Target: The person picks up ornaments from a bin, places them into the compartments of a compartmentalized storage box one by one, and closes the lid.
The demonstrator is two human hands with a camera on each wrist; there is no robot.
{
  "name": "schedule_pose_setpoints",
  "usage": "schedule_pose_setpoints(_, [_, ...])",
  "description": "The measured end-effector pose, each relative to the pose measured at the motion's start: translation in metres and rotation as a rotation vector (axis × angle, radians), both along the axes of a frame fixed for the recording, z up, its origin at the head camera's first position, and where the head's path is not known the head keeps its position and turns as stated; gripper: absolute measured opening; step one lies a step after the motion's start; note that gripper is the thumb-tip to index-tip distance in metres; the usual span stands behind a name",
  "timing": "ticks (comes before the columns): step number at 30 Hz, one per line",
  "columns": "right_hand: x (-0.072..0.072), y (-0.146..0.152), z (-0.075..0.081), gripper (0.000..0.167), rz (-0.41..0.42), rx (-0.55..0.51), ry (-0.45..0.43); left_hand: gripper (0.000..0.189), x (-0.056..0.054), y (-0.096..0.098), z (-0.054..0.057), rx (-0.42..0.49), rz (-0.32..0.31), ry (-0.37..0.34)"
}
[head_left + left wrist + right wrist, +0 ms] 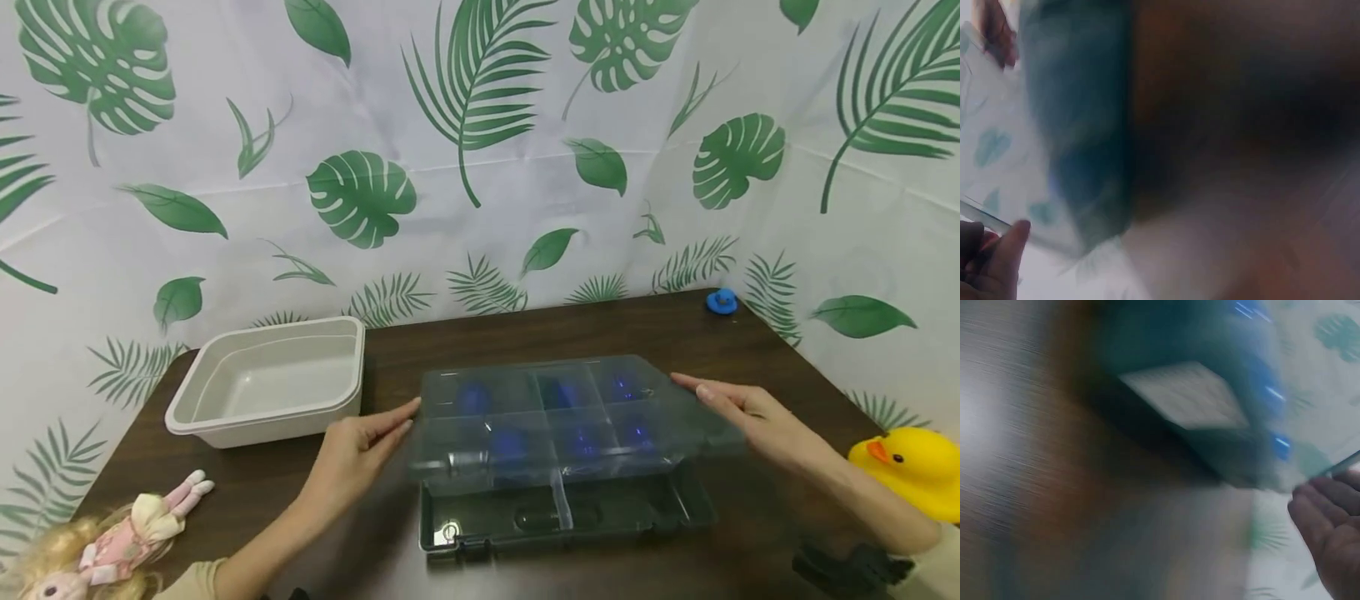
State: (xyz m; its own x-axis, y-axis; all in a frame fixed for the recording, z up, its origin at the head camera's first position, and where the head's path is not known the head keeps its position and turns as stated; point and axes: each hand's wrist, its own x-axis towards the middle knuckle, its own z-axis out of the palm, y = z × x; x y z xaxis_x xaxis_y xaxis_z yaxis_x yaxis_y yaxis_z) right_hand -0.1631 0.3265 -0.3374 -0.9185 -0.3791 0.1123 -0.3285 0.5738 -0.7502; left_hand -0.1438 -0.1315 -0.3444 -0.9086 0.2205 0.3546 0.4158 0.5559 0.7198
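Note:
A smoky clear plastic compartment box [566,542] sits on the table, its see-through lid [480,425] raised at the front over the base. Blurred blue shapes [506,442] show through the lid, and a divider [560,500] stands in the base's open front part. My left hand [352,458] pinches the lid's left edge between thumb and fingers. At the opposite edge, my right hand [757,421] grips the lid with its fingertips. In the right wrist view, the right hand's fingers [1329,506] meet a thin edge; the box is smeared by motion in both wrist views.
An off-white basin [285,417] stands at the back left. A doll [123,542] lies at the front left. A large yellow duck [918,475] is beside my right forearm, and a small blue duck [722,302] sits at the far right corner. Leaf-print cloth hangs behind.

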Motion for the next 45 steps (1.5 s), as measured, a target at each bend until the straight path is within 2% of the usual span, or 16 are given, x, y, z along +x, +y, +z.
schedule_pose_setpoints(2, [0.011, -0.003, -0.009, 0.043, -0.028, 0.022, -0.06, 0.029, 0.009, 0.003, -0.01, 0.026, -0.029, -0.071])
schedule_pose_setpoints(5, [0.017, -0.006, -0.02, 0.047, -0.047, 0.029, -0.099, 0.037, 0.015, 0.007, -0.022, 0.063, -0.049, -0.177])
schedule_pose_setpoints(10, [0.008, -0.004, -0.03, 0.05, -0.024, 0.084, -0.004, 0.052, 0.009, 0.014, -0.029, 0.065, -0.059, -0.225])
schedule_pose_setpoints(13, [-0.001, -0.003, -0.034, 0.05, -0.009, 0.097, 0.058, 0.058, 0.001, 0.015, -0.031, 0.054, -0.086, -0.24])
schedule_pose_setpoints(15, [-0.009, -0.004, -0.035, 0.051, -0.009, 0.095, 0.062, 0.06, -0.005, 0.016, -0.031, 0.044, -0.089, -0.235])
schedule_pose_setpoints(22, [-0.037, -0.011, -0.033, 0.055, 0.003, 0.083, -0.04, 0.065, -0.021, 0.014, -0.033, 0.027, -0.059, -0.227])
schedule_pose_setpoints(27, [-0.053, -0.013, -0.034, 0.055, 0.023, 0.091, -0.023, 0.073, -0.029, 0.015, -0.036, 0.021, -0.042, -0.245])
schedule_pose_setpoints(30, [-0.058, -0.013, -0.034, 0.056, 0.033, 0.074, -0.033, 0.076, -0.033, 0.017, -0.037, 0.018, -0.029, -0.262])
schedule_pose_setpoints(37, [-0.064, -0.012, -0.033, 0.056, 0.022, 0.064, -0.039, 0.082, -0.04, 0.024, -0.037, -0.029, 0.006, -0.251])
schedule_pose_setpoints(45, [-0.067, -0.017, -0.036, 0.057, 0.038, 0.06, -0.043, 0.085, -0.036, 0.024, -0.041, -0.021, 0.051, -0.279])
